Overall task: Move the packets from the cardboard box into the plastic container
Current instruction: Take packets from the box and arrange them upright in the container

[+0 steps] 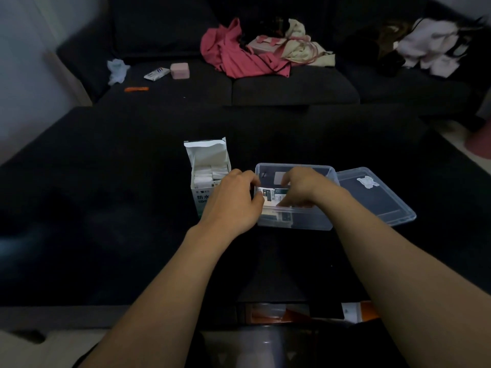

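1. The clear, rectangular plastic container (295, 221) stood mid-table, just right of the open white cardboard box (210, 168).
2. Left hand (233, 200) and right hand (303, 187) fingers pinched flat paper packets (273, 196) above the container's near-left corner.

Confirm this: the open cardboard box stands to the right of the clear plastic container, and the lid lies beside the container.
Not quite. In the head view the cardboard box stands to the left of the plastic container. The lid does lie beside the container, on its right.
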A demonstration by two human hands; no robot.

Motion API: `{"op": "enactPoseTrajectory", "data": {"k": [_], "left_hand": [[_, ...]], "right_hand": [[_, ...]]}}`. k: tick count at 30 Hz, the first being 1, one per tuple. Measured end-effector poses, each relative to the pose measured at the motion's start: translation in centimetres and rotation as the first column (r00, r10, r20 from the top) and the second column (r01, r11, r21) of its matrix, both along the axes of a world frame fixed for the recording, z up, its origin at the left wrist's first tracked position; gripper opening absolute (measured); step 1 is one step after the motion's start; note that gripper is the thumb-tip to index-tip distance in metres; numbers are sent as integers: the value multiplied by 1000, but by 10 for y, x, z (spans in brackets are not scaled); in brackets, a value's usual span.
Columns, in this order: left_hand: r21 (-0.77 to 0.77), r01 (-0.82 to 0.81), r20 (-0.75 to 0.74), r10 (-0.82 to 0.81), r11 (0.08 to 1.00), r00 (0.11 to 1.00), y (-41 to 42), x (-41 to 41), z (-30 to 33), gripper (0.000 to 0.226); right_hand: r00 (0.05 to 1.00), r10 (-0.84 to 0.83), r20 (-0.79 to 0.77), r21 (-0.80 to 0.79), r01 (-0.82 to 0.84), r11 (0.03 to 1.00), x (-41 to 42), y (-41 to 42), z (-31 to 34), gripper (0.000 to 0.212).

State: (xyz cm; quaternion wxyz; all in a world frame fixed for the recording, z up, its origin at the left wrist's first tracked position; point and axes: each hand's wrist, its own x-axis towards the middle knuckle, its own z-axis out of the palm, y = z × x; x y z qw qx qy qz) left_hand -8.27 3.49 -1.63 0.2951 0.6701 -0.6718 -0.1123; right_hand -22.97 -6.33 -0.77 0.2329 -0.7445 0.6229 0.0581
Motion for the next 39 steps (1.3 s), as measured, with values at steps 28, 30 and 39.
{"op": "enactPoseTrajectory", "data": {"k": [28,30,39], "left_hand": [[95,-388,-317,397,917,861,11,78,10,23],[88,-382,-304,390,920,869,12,78,11,25],[164,-352,-328,387,922,862,14,81,16,19]], "right_hand": [[881,455,130,-420,-366,830,97,32,30,9],[881,457,122,-416,-373,830,99,33,30,6],[858,513,0,-395,-471,788,103,40,41,10]]}}
